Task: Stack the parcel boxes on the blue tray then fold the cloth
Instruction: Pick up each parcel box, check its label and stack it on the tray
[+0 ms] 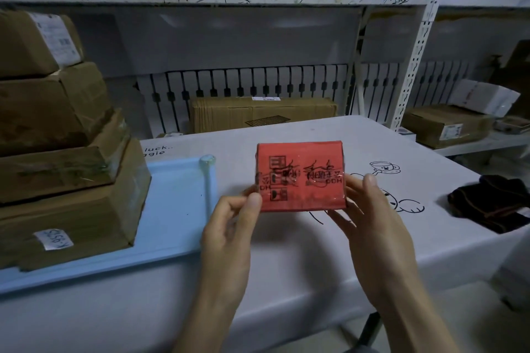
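A small red parcel box (301, 176) with black print is held up above the table, to the right of the tray. My left hand (229, 226) pinches its lower left corner and my right hand (370, 215) grips its right edge. The blue tray (172, 209) lies at the left of the table and bears a stack of several brown cardboard boxes (57, 152), largest at the bottom. A dark cloth (493, 203) lies crumpled at the table's right edge.
The table (286, 261) has a white cover with cartoon drawings. Behind it stand metal shelves (415, 66) holding cardboard boxes, with one flat carton (263, 114) just past the far edge. More parcels sit on a shelf at the right.
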{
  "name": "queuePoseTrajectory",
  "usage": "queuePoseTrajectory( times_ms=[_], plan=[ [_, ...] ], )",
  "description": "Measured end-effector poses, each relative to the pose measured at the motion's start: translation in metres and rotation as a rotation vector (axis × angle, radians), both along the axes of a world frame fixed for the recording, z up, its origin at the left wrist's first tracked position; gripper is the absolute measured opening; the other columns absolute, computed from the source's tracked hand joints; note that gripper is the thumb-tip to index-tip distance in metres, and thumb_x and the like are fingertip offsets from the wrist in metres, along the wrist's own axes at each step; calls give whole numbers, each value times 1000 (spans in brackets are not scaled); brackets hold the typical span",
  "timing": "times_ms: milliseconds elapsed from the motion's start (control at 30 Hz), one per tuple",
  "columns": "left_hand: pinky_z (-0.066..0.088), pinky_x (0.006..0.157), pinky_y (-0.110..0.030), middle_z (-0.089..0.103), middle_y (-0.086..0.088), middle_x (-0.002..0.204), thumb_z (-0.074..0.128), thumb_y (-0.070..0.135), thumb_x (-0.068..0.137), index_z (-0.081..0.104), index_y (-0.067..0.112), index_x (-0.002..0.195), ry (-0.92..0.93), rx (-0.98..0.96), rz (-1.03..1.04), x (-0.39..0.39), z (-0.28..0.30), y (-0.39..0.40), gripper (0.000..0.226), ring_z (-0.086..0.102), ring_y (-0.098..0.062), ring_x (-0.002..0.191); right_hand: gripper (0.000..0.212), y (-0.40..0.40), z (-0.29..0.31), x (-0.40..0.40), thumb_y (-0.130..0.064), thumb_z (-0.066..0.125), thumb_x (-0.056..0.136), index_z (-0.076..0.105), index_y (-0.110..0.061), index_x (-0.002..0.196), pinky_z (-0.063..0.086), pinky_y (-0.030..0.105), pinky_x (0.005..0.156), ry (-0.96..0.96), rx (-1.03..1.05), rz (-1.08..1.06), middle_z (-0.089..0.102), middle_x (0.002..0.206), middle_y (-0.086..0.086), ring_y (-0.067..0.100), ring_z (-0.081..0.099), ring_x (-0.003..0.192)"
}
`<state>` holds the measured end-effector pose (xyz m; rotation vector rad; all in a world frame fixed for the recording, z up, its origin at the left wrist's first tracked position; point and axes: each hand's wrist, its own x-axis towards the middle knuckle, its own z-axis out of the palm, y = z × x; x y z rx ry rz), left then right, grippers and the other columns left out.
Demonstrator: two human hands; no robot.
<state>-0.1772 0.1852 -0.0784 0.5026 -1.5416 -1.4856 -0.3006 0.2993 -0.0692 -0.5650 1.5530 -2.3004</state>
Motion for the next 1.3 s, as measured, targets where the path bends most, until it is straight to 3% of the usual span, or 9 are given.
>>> queuePoseTrajectory(
  times_ms=[100,300,400,600,700,833,967,1100,1300],
  plan=[
    [55,91,-47,73,-3,98,59,65,68,62,9,95,33,109,-25,0,0,3,62,68,-18,100,46,1,1,2,-37,34,105,73,-13,103,47,50,103,16,12,13,75,107,5,23,66,111],
    [56,86,-56,73,-10,96,62,73,62,57,5,109,33,273,-35,1,11,2,83,70,-27,93,55,0,1,8,-42,42,102,67,-22,57,48,38,81,-79,-36,14,72,81,0,18,65,95],
    [57,84,-51,74,-7,90,70,76,58,55,8,101,-40,324,-38,1,13,2,81,70,-20,83,43,0,2,11,-44,51,95,64,-12,70,46,33,73,-51,5,31,72,82,3,17,65,90],
    [52,67,-36,74,-9,98,88,40,56,53,16,95,-46,371,-42,1,10,-1,58,70,-15,74,33,-1,5,17,-23,60,92,56,9,95,43,31,64,-62,-58,71,72,79,6,11,66,67],
    [54,71,-35,71,-4,109,89,38,56,58,21,111,-42,357,-63,3,13,-4,65,73,-14,85,27,-3,9,15,-18,62,89,60,5,103,46,34,67,-95,-70,58,72,92,13,14,69,74],
    [52,95,-48,73,4,111,80,49,64,63,31,116,-49,232,-151,5,32,-4,58,71,-17,99,27,-8,26,12,-19,61,90,65,0,110,49,39,81,-67,-63,68,73,110,15,17,70,87],
    [51,96,-39,72,14,112,71,56,74,56,43,125,-79,105,-222,9,70,-10,54,69,-7,103,32,-19,63,12,-27,59,91,67,-5,112,50,41,92,30,-60,112,75,109,8,20,69,105],
    [53,94,-39,74,9,108,68,46,82,60,35,124,-95,62,-215,16,123,-27,44,70,-10,99,29,-28,111,13,-35,58,92,69,-17,110,51,35,85,104,-48,202,77,103,1,17,69,104],
    [53,96,-44,75,3,104,71,46,81,64,27,119,-63,-43,-169,38,204,-47,43,71,-18,100,42,-48,181,29,-44,58,87,70,-18,117,49,55,98,123,-120,497,74,113,12,33,70,107]
  ],
)
